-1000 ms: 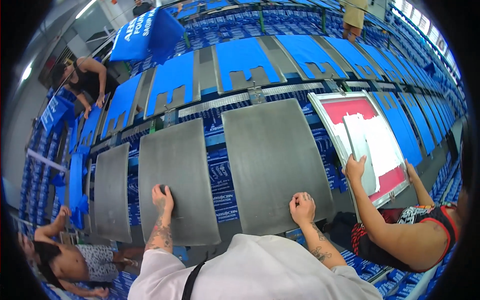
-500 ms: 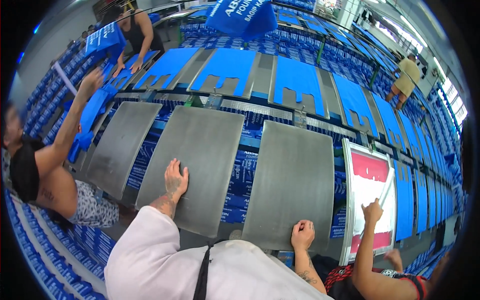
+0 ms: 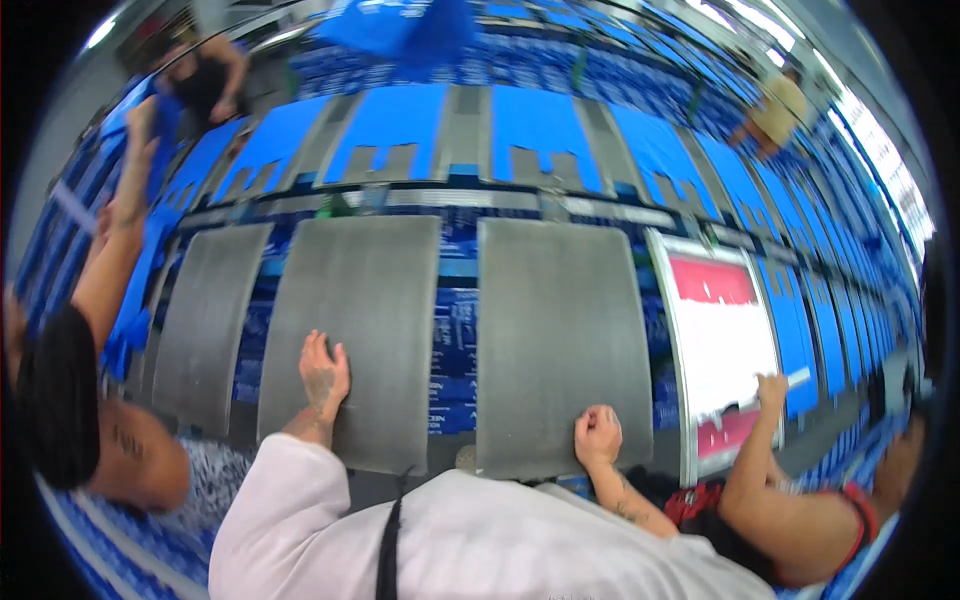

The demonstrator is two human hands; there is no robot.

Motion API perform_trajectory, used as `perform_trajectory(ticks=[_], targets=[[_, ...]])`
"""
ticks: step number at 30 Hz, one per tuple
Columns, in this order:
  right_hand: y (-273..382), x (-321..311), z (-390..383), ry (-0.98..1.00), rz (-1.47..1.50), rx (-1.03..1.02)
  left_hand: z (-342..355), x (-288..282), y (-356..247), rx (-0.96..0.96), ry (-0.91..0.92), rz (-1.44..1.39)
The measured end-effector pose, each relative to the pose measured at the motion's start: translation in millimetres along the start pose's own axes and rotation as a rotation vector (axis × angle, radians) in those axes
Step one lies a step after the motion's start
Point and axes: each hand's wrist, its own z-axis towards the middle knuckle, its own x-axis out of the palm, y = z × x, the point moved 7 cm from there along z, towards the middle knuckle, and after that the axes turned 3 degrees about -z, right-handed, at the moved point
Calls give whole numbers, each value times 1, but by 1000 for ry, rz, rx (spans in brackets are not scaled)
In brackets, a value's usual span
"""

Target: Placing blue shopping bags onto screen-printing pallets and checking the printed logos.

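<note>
My left hand [image 3: 323, 370] lies open, fingers stretched out, on a bare grey board [image 3: 355, 270]. My right hand [image 3: 598, 432] rests with curled fingers on the lower part of a second grey board [image 3: 550, 320]; whether it holds anything is hidden. Just right of that board is a metal-framed screen [image 3: 680, 330] with pink ends and white ink across its middle, where a co-worker's hand [image 3: 770, 390] grips a pale bar [image 3: 797, 376]. Another grey board [image 3: 195, 320] stands left of mine.
Boards with cut blue fabric [image 3: 385, 115] line the far side and right. Blue printed bags [image 3: 395, 30] hang overhead. A co-worker [image 3: 140, 455] at near left reaches upward; others stand at far left [image 3: 210, 80] and far right [image 3: 780, 105]. A co-worker [image 3: 800, 530] stands close at right.
My left hand's curled fingers have stretched out. The left co-worker's arm has risen. The bar on the screen has tilted from steep to nearly level. The view has shifted.
</note>
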Motion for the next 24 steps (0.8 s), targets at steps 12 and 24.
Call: perform_trajectory(ticks=[12, 24], targets=[[-9, -4, 3, -8, -21, 52, 2, 7, 0, 55, 11, 33], [-9, -6, 3, -11, -9, 24, 2, 12, 3, 31, 73, 35]])
